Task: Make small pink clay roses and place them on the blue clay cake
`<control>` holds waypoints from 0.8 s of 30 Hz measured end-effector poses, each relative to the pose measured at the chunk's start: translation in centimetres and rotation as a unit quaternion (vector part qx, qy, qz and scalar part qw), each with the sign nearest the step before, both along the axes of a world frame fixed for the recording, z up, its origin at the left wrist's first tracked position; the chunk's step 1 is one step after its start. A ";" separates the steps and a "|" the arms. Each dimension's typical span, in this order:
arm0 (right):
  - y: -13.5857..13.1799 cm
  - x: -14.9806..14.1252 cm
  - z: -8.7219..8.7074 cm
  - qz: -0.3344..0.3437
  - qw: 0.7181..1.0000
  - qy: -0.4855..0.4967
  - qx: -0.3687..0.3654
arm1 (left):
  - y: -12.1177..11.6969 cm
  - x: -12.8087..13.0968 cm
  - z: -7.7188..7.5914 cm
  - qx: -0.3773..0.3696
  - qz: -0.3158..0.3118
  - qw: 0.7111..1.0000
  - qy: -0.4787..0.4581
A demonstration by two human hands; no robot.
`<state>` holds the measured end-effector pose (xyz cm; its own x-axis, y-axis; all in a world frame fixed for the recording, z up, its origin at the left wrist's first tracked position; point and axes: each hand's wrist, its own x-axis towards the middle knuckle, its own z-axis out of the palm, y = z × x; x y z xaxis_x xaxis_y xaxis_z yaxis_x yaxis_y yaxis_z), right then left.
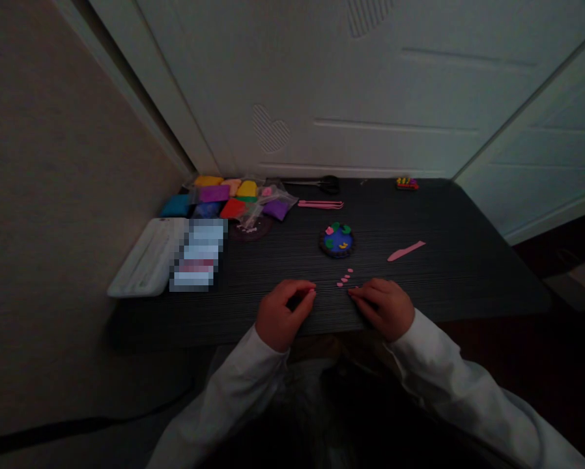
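My left hand (283, 314) is closed in a pinch above the table's front edge, with a small bit of pink clay (313, 290) showing at the fingertips. Close to the tabletop, my right hand (386, 309) has its thumb and fingers pressed together; what lies between them is too small to make out. Several flat pink clay pieces (344, 280) lie in a slanting row just beyond the right fingertips. Behind them sits a round clay pond (339, 240) with a dark rim, blue middle, green leaves, a pink flower and yellow bits.
A pink clay knife (406, 251) lies right of the pond. Pink tools (320, 204) and black-handled scissors (329, 185) lie behind it. Bagged coloured clay (214, 194), a dark disc with white bits (251, 229) and a white case (150, 257) occupy the left side.
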<state>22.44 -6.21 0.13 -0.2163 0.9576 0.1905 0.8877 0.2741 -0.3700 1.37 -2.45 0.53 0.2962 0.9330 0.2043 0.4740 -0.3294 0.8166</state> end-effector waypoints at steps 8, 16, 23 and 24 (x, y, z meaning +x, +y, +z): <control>-0.2 0.0 0.6 0.008 1.000 0.010 -0.016 | 0.0 0.1 0.2 -0.004 0.001 1.000 0.001; -0.6 0.8 0.6 0.066 0.998 -0.020 0.010 | 0.0 0.0 0.2 0.005 0.007 1.000 0.003; -0.8 0.9 0.5 0.089 0.993 -0.072 0.018 | 0.0 0.0 0.1 0.000 0.005 1.000 0.009; -0.8 0.9 0.6 0.090 0.993 -0.077 0.020 | 0.0 0.1 0.1 -0.001 0.005 1.000 0.007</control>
<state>23.36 -6.98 0.68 -0.4131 0.8929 0.1789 0.8681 0.4455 -0.2191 1.43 -2.50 0.65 0.2901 0.9364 0.1976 0.4893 -0.3226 0.8103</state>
